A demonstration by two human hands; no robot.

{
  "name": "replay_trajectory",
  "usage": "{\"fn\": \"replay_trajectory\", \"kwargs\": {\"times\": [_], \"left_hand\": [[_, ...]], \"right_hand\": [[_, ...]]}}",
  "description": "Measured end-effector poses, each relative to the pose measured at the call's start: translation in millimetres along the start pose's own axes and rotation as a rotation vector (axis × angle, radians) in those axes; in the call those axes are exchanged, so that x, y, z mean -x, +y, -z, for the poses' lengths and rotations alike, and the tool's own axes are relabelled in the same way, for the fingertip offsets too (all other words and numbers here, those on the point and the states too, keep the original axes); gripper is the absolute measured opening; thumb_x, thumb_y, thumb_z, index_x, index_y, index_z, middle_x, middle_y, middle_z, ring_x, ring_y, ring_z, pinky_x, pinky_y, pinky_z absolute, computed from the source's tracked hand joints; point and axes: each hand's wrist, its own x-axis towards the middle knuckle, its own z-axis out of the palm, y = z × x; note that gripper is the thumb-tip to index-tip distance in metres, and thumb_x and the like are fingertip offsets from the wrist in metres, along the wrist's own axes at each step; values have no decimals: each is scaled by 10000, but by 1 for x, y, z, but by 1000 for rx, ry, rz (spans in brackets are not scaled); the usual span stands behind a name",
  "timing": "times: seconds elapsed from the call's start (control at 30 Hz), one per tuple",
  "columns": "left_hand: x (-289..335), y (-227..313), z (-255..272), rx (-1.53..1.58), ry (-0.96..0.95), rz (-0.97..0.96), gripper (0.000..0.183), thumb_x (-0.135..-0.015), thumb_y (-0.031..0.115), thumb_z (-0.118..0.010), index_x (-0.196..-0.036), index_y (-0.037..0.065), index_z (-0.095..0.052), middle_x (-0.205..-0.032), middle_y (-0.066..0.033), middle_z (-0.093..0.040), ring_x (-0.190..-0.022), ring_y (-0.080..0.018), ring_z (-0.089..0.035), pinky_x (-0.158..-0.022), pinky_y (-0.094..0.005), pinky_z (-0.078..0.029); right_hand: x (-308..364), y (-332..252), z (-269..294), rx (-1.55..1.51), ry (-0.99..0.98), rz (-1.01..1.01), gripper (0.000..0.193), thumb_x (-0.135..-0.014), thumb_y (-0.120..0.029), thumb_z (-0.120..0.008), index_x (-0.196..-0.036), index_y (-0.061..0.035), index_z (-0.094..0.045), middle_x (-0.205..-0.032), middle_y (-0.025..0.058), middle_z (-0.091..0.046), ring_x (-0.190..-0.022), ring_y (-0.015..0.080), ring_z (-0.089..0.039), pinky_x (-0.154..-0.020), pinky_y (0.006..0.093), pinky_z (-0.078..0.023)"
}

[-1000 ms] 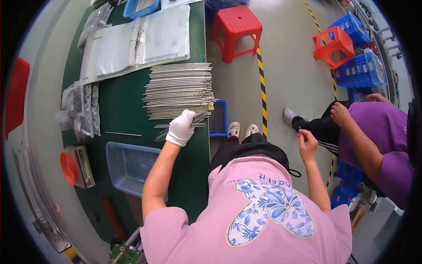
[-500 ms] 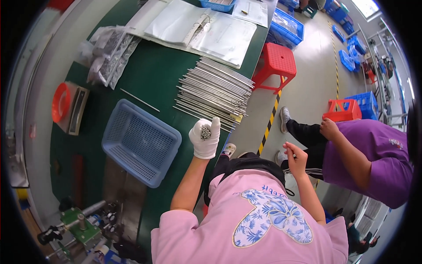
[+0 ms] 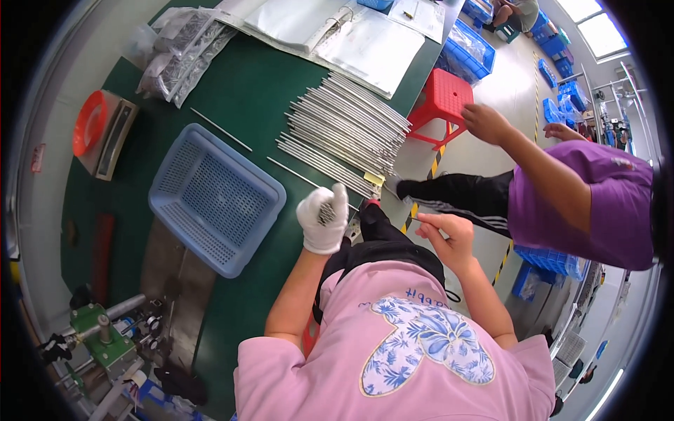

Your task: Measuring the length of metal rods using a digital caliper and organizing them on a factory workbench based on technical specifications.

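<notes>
My left hand, in a white glove, is closed around a bundle of thin metal tubes whose ends face up toward me. To its right, my bare right hand pinches a short, thin, dark piece that looks like a pin or rod; its kind is too small to make out. Beyond the left hand many metal rods lie side by side on the green table. A separate rod lies just nearer than this row, its near end beside the gloved hand.
A blue plastic basket stands left of my gloved hand, with a lone rod behind it. An open binder and plastic bags lie farther back. A co-worker in purple stands at right near a red stool.
My right hand has moved left, closer to my gloved hand. The co-worker has stepped closer to the table, an arm now reaching toward the red stool. The view has shifted slightly.
</notes>
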Motion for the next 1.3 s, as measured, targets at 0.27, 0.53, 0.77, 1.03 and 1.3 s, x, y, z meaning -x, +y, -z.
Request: {"fn": "replay_trajectory", "kwargs": {"times": [0.27, 0.53, 0.77, 1.03, 1.3], "left_hand": [[-14, 17, 15, 269, -40, 284, 326, -810, 81, -666, -598, 51, -419, -497, -12, -416, -442, -93, -365, -419, -264, -313], [-19, 22, 24, 244, -430, 179, 163, -787, 77, -661, -671, 28, -558, -553, -76, -493, -444, -170, -415, -439, -293, -376], [-18, 20, 18, 364, -365, 168, 70, -715, 44, -657, -719, 38, -588, -610, -109, -550, -536, -274, -530, -507, -323, -431], [-14, 18, 14, 351, -325, 158, 46, -725, 38, -631, -725, 39, -585, -605, -118, -546, -545, -290, -533, -505, -330, -434], [-16, 16, 13, 401, -351, 202, 72, -706, 41, -643, -731, 27, -576, -605, -117, -541, -538, -274, -521, -516, -315, -442]], "right_hand": [[-12, -12, -25, -452, -121, -192, 229, -773, 61, -606, -983, -13, -660, -889, 111, -686, -761, 159, -669, -660, 249, -526], [-85, -59, -29, -186, -81, 404, 181, -719, -7, -663, -898, -37, -657, -764, 85, -633, -625, 205, -606, -530, 285, -457], [-105, -66, -41, -94, -120, 428, 119, -731, -20, -648, -845, -41, -621, -721, 87, -610, -595, 242, -581, -526, 309, -445], [-108, -67, -43, -45, -106, 457, 120, -729, -36, -659, -841, -48, -618, -728, 80, -611, -615, 243, -586, -538, 322, -449], [-105, -70, -44, 175, -152, 527, 160, -693, -12, -681, -839, -36, -622, -731, 72, -617, -586, 220, -576, -535, 297, -434]]}}
